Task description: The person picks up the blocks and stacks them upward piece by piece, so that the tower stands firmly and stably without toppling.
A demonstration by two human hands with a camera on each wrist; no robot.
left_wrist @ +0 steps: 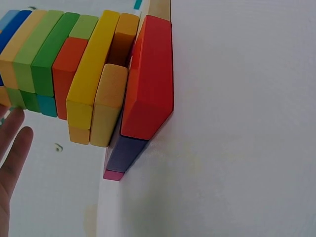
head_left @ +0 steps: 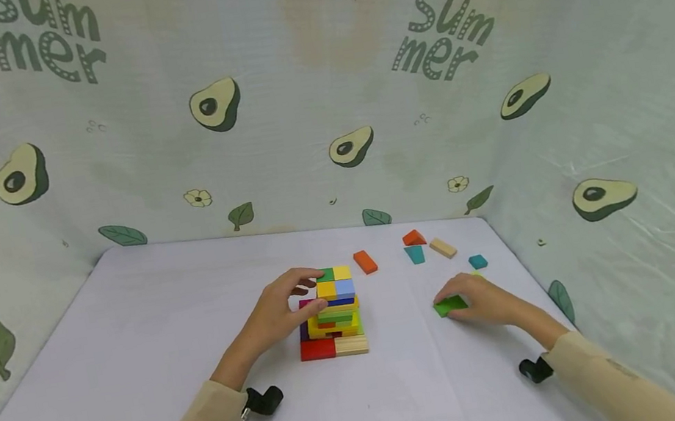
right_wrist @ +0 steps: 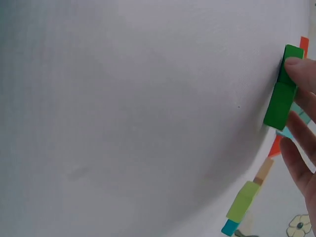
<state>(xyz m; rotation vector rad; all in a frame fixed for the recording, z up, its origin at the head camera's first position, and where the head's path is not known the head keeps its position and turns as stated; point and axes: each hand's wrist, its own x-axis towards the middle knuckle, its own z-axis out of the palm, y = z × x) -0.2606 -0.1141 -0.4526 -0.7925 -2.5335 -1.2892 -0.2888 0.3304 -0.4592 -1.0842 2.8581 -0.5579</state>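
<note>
A tower of stacked coloured wooden blocks [head_left: 338, 315] stands on the table, its base of red and natural-wood blocks. My left hand [head_left: 276, 308] is at the tower's left side, thumb near the front and fingertips by the green top block [head_left: 325, 274]. In the left wrist view, its visible fingers [left_wrist: 19, 148] look fairly straight beside the stack. My right hand [head_left: 476, 297] pinches a green block [right_wrist: 284, 94] between thumb and fingers, low over the table to the tower's right. Whether the block touches the table, I cannot tell.
Loose blocks lie toward the back right: orange [head_left: 365, 261], red-orange [head_left: 413, 237], teal [head_left: 415, 254], natural wood [head_left: 443, 247] and a smaller teal one [head_left: 478, 261]. A light-green block [right_wrist: 243, 201] is partly hidden behind my right hand in the head view. Printed cloth [head_left: 292, 99] hangs behind the table.
</note>
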